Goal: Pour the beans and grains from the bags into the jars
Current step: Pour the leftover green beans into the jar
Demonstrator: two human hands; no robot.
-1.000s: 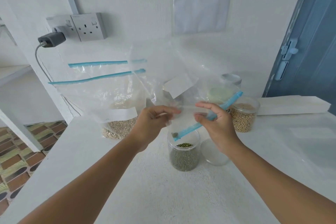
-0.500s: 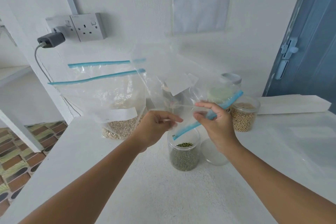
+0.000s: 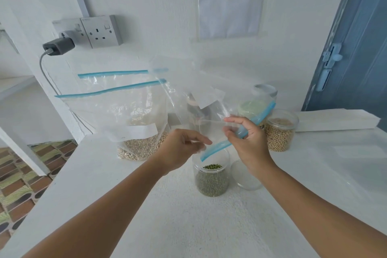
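behind clear bag (image 3: 207,81), dark jar (image 3: 193,109) blurred

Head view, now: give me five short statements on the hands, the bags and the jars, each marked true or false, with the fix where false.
1. The right hand grips the blue zip strip of the empty bag. True.
2. The green bean jar has its lid on. False: it is open.
3. The empty bag is held above the green bean jar. True.
4. The grain bag lies flat. False: it stands upright, grain at its bottom.
5. The soybean jar stands left of the left hand. False: it is right of both hands.
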